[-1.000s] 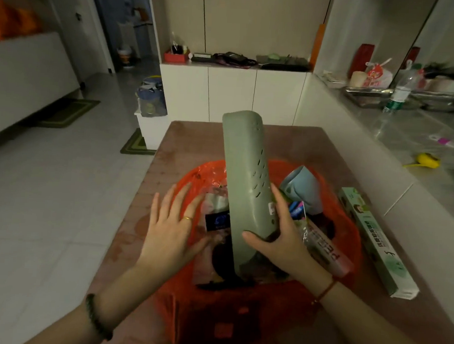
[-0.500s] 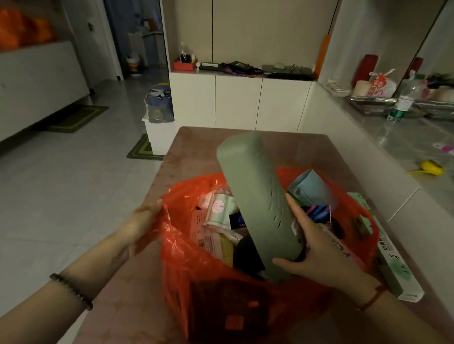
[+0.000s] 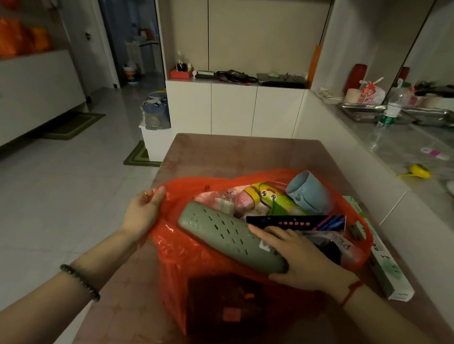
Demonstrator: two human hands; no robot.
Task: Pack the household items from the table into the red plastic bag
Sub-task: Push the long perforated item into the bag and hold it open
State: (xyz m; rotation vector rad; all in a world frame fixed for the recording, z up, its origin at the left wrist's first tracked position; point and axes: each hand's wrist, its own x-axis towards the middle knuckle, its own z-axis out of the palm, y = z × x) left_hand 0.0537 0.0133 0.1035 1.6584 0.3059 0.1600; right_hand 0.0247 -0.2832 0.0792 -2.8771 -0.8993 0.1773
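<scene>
1 green case (image 3: 224, 234) in R fingers (image 3: 272, 234), atop red bag (image 3: 186, 254)

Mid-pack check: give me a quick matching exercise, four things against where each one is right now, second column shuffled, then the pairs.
Things
1. grey-green case
2. blue cup
3. long box
4. left hand

Places
a. on the table, outside the red bag, to its right
b. lying across the bag's mouth, held by the right hand
c. gripping the bag's left rim
d. tipped on its side in the far right of the bag

Pairs: 1-b, 2-d, 3-a, 4-c
</scene>
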